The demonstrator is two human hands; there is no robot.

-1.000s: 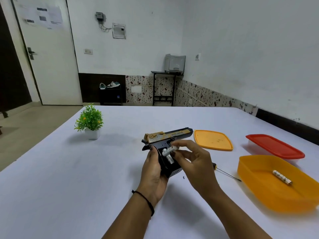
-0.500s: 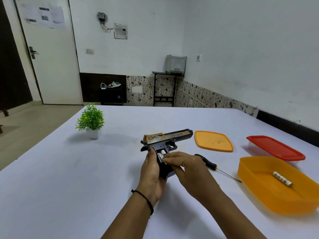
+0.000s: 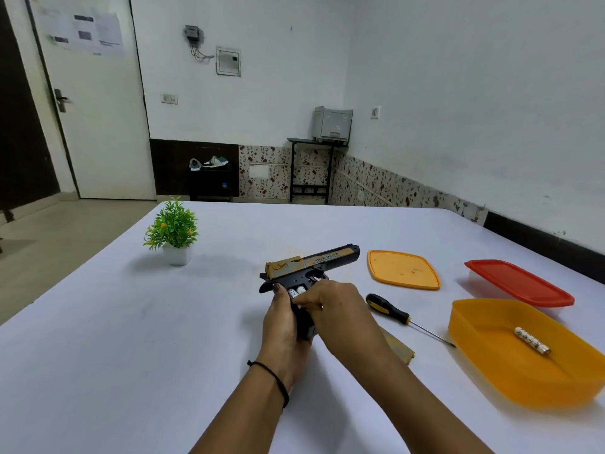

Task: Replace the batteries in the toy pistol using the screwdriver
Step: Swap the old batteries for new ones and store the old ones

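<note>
My left hand [image 3: 284, 326] grips the handle of the black and gold toy pistol [image 3: 311, 268] above the table, its barrel pointing right. White batteries [image 3: 297, 292] show in the open grip. My right hand [image 3: 334, 306] presses its fingers on the grip over those batteries. The black and yellow screwdriver [image 3: 397, 311] lies on the table just right of my hands. One loose battery [image 3: 532, 340] lies in the open orange container [image 3: 491, 352]. A flat gold piece [image 3: 401, 348], maybe the battery cover, lies partly hidden under my right forearm.
An orange lid [image 3: 402, 268] lies beyond the screwdriver. A clear box with a red lid [image 3: 519, 283] stands at the right edge. A small potted plant [image 3: 173, 232] stands at the far left of the white table [image 3: 131, 339].
My right hand has pushed the batteries it held down into the pistol grip and now lies flat over them. The screwdriver handle has come into view.
</note>
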